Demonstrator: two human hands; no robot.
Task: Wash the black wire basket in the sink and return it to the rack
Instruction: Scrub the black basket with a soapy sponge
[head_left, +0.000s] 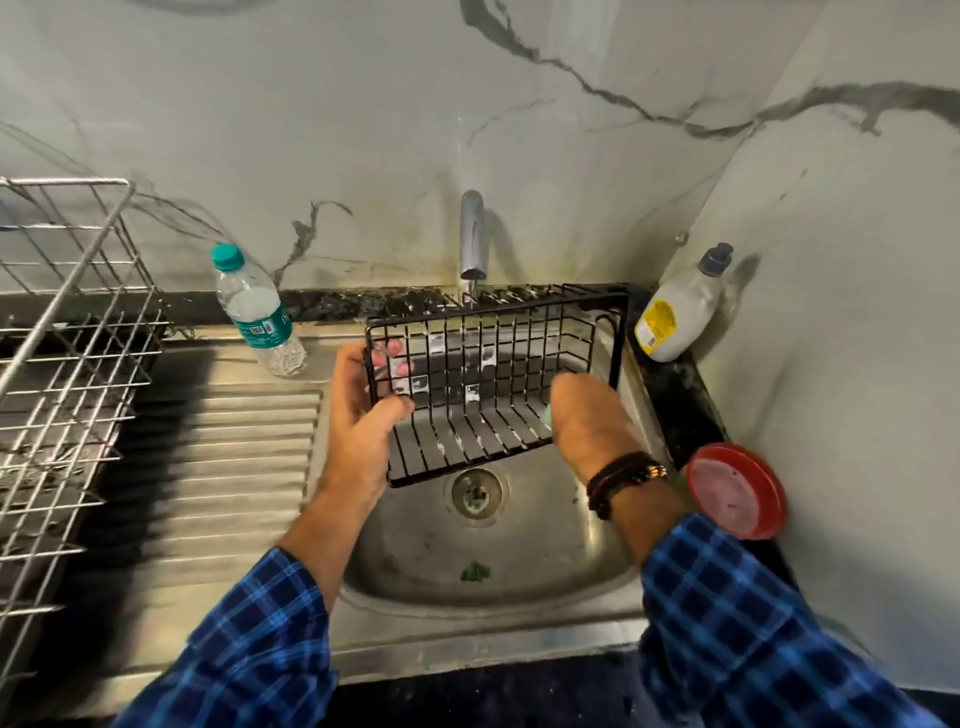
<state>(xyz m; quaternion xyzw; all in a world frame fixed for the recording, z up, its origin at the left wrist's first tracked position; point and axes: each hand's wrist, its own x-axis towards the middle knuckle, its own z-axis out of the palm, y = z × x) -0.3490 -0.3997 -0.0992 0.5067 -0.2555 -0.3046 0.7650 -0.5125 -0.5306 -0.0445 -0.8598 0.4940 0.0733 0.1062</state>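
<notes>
Two bare hands worked at the black wire basket (493, 374), which was held tilted above the bowl of the steel sink (519, 545), right under the tap (472, 234), with a thin stream of water falling onto its far rim. White suds clung to several of its wires. The left hand (363, 421) gripped the basket's left end: the thumb lay clamped over the near wires and the fingers (387, 353) curled round behind, showing through the mesh. The right hand (587, 421) rested against the basket's near right corner with its back to the camera; its fingers were hidden, so whether they were apart or together could not be told, though a sliver of pale green (548, 413) at its edge was possibly a sponge. A dark beaded bracelet (623, 480) circled that wrist, and both arms wore blue checked sleeves. Below the basket sat the drain (477, 491), and a green scrap (475, 571) lay on the sink's floor nearer the person. On the ribbed drainboard to the left stood a plastic water bottle (254, 312) with a teal cap, and beyond it the steel wire rack (67, 322). A soap bottle (680, 306) stood in the corner on the dark tabletop (675, 395), and a red lid (735, 491) lay on it just right of the sink.
</notes>
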